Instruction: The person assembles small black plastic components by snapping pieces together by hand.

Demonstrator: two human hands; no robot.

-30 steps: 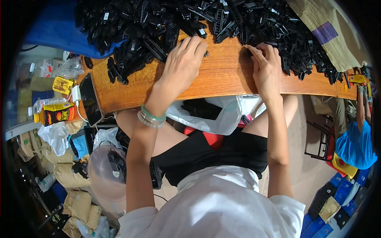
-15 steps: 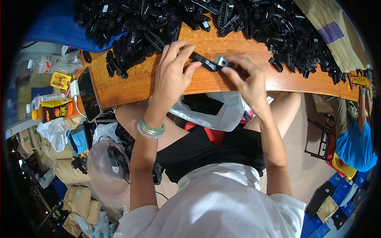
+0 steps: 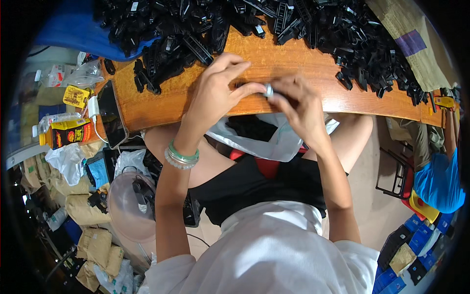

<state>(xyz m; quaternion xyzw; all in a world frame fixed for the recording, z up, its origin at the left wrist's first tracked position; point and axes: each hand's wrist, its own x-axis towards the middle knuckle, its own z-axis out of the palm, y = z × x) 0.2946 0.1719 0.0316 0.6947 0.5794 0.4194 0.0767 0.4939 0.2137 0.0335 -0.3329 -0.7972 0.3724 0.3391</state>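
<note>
My left hand (image 3: 214, 93) is above the near part of the table, its thumb stretched toward my right hand. It grips a slim black plastic part, now mostly hidden behind the fingers. A small silvery piece (image 3: 269, 90) sits between the left thumb tip and my right hand (image 3: 304, 105). The right thumb and fingers close on that piece, the fingers smeared by motion. Whether the piece touches the black part cannot be made out. Beyond both hands, a large heap of black plastic parts (image 3: 166, 54) spreads along the far side of the table.
The wooden table (image 3: 156, 105) ends just before my lap, where a white plastic bag (image 3: 274, 142) hangs open with dark contents. A phone-like black slab (image 3: 113, 117) and a bottle (image 3: 68, 134) are at left. At far right is a person in blue (image 3: 440, 179).
My hands have come closer together, the right fingers curling over toward the left thumb. The silvery piece has moved slightly down and left; the black part has become mostly hidden.
</note>
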